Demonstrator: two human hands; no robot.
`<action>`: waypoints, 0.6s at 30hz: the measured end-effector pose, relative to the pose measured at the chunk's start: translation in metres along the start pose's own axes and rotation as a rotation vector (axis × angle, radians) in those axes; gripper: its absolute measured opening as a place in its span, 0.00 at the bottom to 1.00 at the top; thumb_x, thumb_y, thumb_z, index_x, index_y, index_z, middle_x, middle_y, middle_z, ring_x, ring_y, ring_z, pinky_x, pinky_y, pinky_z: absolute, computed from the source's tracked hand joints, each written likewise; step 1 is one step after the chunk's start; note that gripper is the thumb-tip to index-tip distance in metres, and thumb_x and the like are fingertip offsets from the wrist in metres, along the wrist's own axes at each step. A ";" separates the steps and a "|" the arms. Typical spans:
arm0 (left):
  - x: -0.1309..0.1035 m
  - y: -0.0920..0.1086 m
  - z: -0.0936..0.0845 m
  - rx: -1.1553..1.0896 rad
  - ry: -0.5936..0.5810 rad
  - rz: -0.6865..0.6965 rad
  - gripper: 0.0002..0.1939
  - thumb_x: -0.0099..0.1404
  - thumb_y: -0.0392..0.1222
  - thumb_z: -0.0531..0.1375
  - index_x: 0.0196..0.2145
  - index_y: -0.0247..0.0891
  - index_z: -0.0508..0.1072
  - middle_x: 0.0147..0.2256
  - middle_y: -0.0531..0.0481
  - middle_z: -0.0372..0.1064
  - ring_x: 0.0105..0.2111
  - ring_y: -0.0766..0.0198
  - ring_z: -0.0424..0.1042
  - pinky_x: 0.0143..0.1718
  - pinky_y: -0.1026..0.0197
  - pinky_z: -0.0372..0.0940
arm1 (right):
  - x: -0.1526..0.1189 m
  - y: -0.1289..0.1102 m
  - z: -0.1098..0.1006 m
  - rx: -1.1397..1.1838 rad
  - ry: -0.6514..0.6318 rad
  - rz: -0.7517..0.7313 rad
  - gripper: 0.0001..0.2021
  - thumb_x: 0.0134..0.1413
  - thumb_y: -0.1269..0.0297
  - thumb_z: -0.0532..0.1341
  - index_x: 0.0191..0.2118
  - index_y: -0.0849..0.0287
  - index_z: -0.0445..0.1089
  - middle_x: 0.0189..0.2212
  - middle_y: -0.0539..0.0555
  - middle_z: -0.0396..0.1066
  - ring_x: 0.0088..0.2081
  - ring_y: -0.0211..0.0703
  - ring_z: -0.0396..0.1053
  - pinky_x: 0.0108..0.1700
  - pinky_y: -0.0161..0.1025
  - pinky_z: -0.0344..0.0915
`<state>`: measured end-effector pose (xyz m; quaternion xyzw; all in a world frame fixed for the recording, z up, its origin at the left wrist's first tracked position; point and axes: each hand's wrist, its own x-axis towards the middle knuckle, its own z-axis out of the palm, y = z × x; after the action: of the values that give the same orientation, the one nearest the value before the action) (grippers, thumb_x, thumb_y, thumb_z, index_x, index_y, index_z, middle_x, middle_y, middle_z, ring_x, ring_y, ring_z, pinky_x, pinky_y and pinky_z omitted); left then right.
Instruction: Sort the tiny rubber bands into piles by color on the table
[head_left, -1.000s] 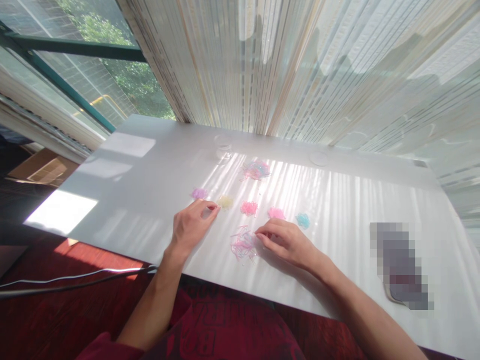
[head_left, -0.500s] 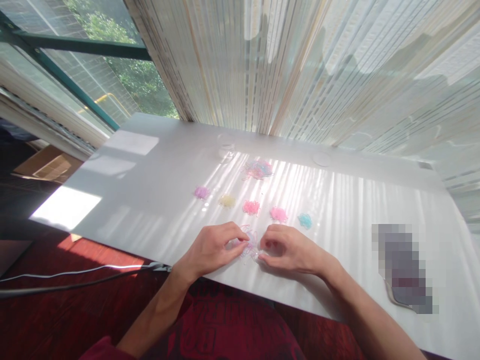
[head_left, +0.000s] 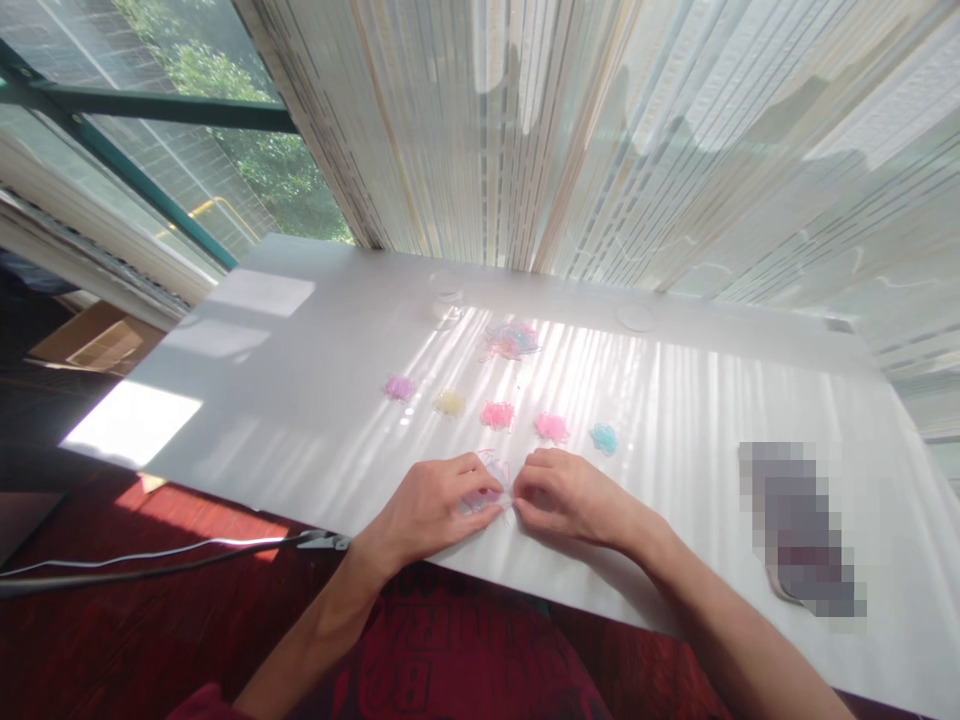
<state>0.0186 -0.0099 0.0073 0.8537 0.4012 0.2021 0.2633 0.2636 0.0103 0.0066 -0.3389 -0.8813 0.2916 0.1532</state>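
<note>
Both hands meet over a small pile of thin pale bands near the table's front edge. My left hand pinches at the pile's left and front side; what its fingertips hold is too small to name. My right hand is curled, thumb and fingers pressed together at the pile's right side, the contents hidden. Beyond them lies a row of small heaps: purple, yellow, red-pink, pink and teal. A larger mixed heap is behind the row.
A clear container and a round transparent lid stand toward the back of the white table. At the right lies a pixelated dark object. A cable runs past the front edge at the left.
My right hand has closed its thumb and fingers and moved closer to my left hand. The left fingertips have drawn together over the pile. The view has shifted slightly.
</note>
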 end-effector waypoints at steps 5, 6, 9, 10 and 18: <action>0.000 0.002 0.001 0.013 0.005 -0.011 0.05 0.71 0.42 0.65 0.43 0.43 0.79 0.41 0.52 0.79 0.35 0.64 0.79 0.35 0.64 0.68 | -0.001 0.001 -0.002 0.105 0.040 -0.006 0.04 0.58 0.73 0.64 0.35 0.58 0.75 0.30 0.51 0.73 0.31 0.40 0.70 0.36 0.35 0.66; 0.000 0.002 0.001 0.014 0.008 -0.016 0.04 0.71 0.42 0.64 0.43 0.43 0.79 0.40 0.52 0.79 0.35 0.64 0.79 0.35 0.64 0.69 | -0.001 0.001 -0.002 0.125 0.045 -0.003 0.03 0.59 0.73 0.64 0.35 0.58 0.75 0.30 0.51 0.73 0.31 0.40 0.69 0.36 0.35 0.67; 0.000 0.003 0.001 0.002 0.023 -0.020 0.05 0.72 0.41 0.62 0.42 0.43 0.80 0.39 0.51 0.79 0.34 0.64 0.79 0.35 0.64 0.69 | -0.001 0.002 -0.003 0.174 0.068 0.000 0.03 0.59 0.72 0.64 0.35 0.58 0.74 0.30 0.50 0.72 0.31 0.40 0.69 0.36 0.35 0.68; 0.000 0.004 0.001 -0.009 0.034 -0.014 0.06 0.73 0.40 0.62 0.42 0.42 0.80 0.39 0.51 0.79 0.34 0.65 0.79 0.35 0.65 0.69 | -0.001 0.002 -0.003 0.186 0.079 0.000 0.03 0.59 0.71 0.64 0.35 0.58 0.74 0.30 0.51 0.72 0.32 0.40 0.70 0.37 0.35 0.68; 0.000 0.004 -0.001 -0.156 0.125 -0.019 0.06 0.72 0.39 0.63 0.41 0.42 0.81 0.36 0.51 0.78 0.33 0.65 0.78 0.36 0.65 0.70 | -0.001 -0.001 -0.002 0.188 0.138 -0.011 0.04 0.63 0.64 0.65 0.40 0.58 0.75 0.32 0.52 0.74 0.33 0.41 0.71 0.37 0.37 0.71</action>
<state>0.0207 -0.0120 0.0107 0.8125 0.4078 0.2831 0.3056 0.2650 0.0102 0.0087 -0.3377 -0.8391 0.3482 0.2464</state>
